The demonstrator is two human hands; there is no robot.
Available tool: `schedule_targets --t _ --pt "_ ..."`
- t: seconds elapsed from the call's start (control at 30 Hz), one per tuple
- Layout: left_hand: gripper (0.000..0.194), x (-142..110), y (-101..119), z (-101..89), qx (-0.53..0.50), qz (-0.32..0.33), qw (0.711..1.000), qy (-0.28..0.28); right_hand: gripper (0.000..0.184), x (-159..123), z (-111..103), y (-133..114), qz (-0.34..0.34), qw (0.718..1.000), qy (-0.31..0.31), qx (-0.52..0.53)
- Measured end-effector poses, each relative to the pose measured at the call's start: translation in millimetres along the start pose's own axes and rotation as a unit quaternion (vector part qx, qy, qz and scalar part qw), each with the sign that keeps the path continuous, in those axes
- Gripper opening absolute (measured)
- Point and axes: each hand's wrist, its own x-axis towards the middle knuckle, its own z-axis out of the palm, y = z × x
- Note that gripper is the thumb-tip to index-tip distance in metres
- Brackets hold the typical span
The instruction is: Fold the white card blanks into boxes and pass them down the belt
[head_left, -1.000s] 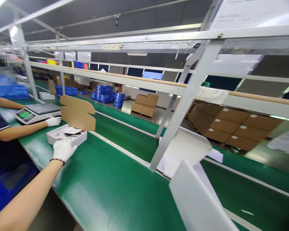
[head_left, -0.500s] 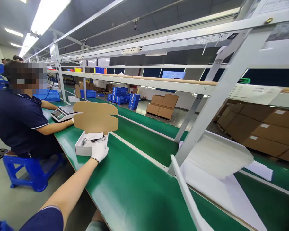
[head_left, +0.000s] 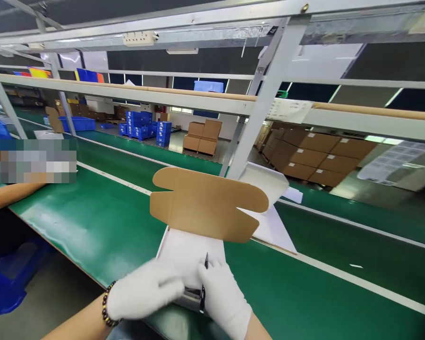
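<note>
In front of me on the green bench (head_left: 102,217) stands an open cardboard box, its brown inner lid (head_left: 205,203) raised at the back. White paper (head_left: 184,245) covers much of its inside; a dark strip shows at the near side. My left hand (head_left: 147,288), in a white glove with a beaded bracelet at the wrist, lies over the box's near left part, fingers stretched and slightly blurred. Also gloved, my right hand (head_left: 223,293) grips a slim black pen-like tool (head_left: 203,297), its pointed end up, over the box's near right side. Its exact kind is unclear.
A co-worker's arm (head_left: 17,193) rests on the bench at the left, above a blue stool (head_left: 10,278). A slanted metal post (head_left: 258,108) rises behind the box. White sheets (head_left: 272,226) lie beyond it, and a shelf rail (head_left: 156,94) crosses behind.
The view has turned right. The open box has come from beside the co-worker to right in front of me. My right hand with the black tool has come into view; my left hand has left the box's side.
</note>
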Motion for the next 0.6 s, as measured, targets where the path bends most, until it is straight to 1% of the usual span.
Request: schedule_targets --t 0.03,0.1,0.17,0.23,0.3,0.37,0.43,0.53,0.57,0.6 --pt "0.038 12 -6 3.2 0.01 -0.019 1.0 0.014 0.05 -3 0 6 0.0 0.999 -0.026 0.031" --pt "0.052 38 -21 20.3 0.043 -0.038 0.998 0.025 0.051 -8 1 17 0.009 0.993 -0.039 0.111" --pt "0.065 59 -35 43.2 0.052 -0.034 0.998 0.019 0.058 -7 3 24 0.05 0.985 -0.018 0.165" --pt "0.066 73 -46 62.2 0.035 -0.026 0.999 0.023 0.066 0 8 26 0.105 0.979 0.007 0.173" --pt "0.065 80 -53 72.8 0.025 -0.027 0.999 0.033 0.068 10 12 23 0.155 0.973 0.017 0.17" --pt "0.063 82 -57 76.7 0.031 -0.035 0.998 0.039 0.065 20 16 19 0.18 0.965 0.006 0.188" --pt "0.056 82 -59 77.9 0.035 -0.025 0.998 0.044 0.06 25 20 18 0.185 0.958 -0.008 0.221" --pt "0.048 84 -59 78.3 0.016 -0.001 0.999 0.046 0.049 23 26 26 0.211 0.939 -0.019 0.271" --pt "0.048 86 -59 77.3 0.004 -0.001 0.999 0.049 0.045 21 29 32 0.22 0.931 -0.004 0.291" --pt "0.049 89 -60 74.9 -0.008 -0.007 0.998 0.062 0.043 18 30 40 0.226 0.92 0.033 0.317"
